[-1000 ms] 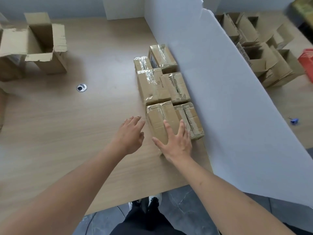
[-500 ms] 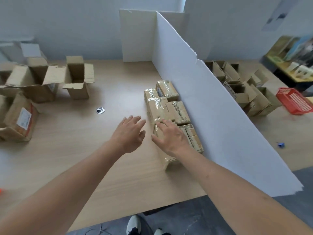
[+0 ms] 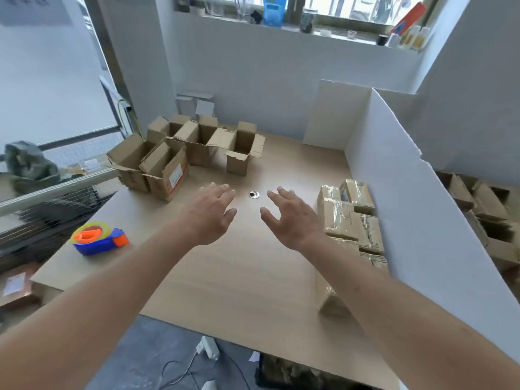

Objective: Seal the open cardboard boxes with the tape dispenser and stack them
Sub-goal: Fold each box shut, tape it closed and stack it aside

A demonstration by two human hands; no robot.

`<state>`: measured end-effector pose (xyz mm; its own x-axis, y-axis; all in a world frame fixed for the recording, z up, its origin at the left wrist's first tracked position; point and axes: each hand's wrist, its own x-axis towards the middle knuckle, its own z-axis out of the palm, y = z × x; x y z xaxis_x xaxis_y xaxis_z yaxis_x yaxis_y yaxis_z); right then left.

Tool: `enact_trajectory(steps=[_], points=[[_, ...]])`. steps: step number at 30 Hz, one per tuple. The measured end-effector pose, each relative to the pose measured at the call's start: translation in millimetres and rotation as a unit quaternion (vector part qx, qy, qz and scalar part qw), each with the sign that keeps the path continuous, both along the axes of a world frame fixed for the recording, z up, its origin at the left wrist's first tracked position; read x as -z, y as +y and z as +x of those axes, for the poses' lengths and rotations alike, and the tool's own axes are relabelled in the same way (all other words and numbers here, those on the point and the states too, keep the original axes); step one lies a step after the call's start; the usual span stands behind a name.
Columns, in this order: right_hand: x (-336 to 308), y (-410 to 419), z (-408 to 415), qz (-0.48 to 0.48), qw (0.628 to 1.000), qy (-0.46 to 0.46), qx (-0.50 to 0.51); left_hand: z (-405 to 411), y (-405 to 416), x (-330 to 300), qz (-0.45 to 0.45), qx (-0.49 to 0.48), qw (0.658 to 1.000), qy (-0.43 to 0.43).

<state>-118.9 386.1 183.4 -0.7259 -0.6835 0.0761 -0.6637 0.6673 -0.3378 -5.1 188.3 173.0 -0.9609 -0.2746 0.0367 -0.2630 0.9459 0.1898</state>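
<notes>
Several taped cardboard boxes lie in rows along the white divider at the table's right. Several open cardboard boxes stand in a cluster at the far left of the wooden table. A blue and orange tape dispenser with a yellow roll sits near the table's left edge. My left hand and my right hand hover over the middle of the table, fingers spread, holding nothing. The right hand is just left of the taped boxes, apart from them.
A white foam-board divider walls off the table's right side, with more open boxes behind it. A round metal grommet sits between my hands. Cables and a power strip lie on the floor below.
My right hand has lifted off the nearest taped box and moved left and forward. The view has tilted up, bringing the open boxes and tape dispenser into sight.
</notes>
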Motion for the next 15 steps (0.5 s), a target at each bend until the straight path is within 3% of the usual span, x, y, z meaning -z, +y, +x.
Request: enact_trajectory(steps=[7, 15], points=[[-9, -93, 40, 0.002, 0.998, 0.007, -0.065, 70, -80, -11, -0.027, -0.082, 0.996, -0.023], [14, -225, 74, 0.006, 0.998, 0.001, -0.055, 113, -214, 1, -0.036, -0.081, 0.996, -0.028]])
